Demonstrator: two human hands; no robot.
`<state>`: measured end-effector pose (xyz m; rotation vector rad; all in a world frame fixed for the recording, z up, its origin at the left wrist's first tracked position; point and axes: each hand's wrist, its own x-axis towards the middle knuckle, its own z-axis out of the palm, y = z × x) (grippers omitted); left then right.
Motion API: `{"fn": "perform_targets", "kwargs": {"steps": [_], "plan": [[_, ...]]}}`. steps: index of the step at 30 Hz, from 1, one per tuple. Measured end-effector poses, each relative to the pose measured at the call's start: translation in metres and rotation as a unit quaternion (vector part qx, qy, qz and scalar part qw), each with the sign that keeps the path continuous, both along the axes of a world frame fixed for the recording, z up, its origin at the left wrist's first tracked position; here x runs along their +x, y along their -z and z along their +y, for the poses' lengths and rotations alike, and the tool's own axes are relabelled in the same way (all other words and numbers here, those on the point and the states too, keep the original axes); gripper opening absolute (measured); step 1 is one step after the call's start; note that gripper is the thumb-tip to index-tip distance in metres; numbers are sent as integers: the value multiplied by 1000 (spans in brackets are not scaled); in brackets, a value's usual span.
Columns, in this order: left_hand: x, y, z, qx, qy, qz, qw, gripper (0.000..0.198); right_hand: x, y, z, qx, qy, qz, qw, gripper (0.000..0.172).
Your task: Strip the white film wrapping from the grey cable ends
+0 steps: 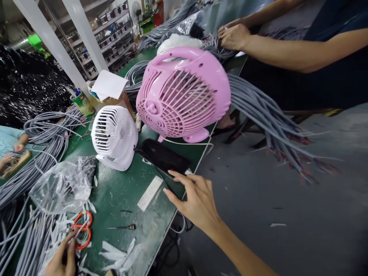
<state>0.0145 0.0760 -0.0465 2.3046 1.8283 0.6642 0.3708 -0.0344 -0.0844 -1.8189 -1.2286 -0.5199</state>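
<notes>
Right hand (198, 199): fingers spread wide, tips touching black phone (163, 157) at table (120, 191) edge.
Left hand (61, 260): pinching orange scissors (82, 230).
Plastic bag (61, 186): grey cables inside, kinda crumpled.
Cardboard box (115, 100): paper on top, contents hidden.

The right hand (195, 199) reaches over the edge of the green desk (120, 191), its fingers (176, 174) touching a black phone (163, 157) that lies below a pink fan (184, 97) and beside a white fan (115, 136). The left hand (61, 260) rests at orange-handled scissors (82, 230) among grey cables (34, 234). A co-worker's hand (234, 36) works on cables farther back.
</notes>
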Motion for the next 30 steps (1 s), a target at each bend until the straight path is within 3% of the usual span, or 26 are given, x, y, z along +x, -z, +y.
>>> {"fn": "perform_targets", "kwargs": {"steps": [2,5,11,14,19,25,30], "plan": [[2,-1,0,6,2,7,1000,39,2,1,0,-25,22,-7,999,38],[0,-2,3,12,23,15,1000,38,5,0,0,-37,29,-16,999,40],[-1,-5,9,24,63,38,997,35,-12,-11,-8,84,35,-11,996,14],[3,-8,6,23,67,30,997,35,-44,-15,-10,109,-42,48,992,11],[3,-12,1,60,54,-1,997,32,-106,-16,-7,70,-226,84,968,13],[-22,-23,-3,178,-5,5,984,29,-130,-9,-3,33,-238,44,970,9],[-34,-32,-10,181,-7,14,983,27,-134,-10,5,32,-270,20,962,7]]}}
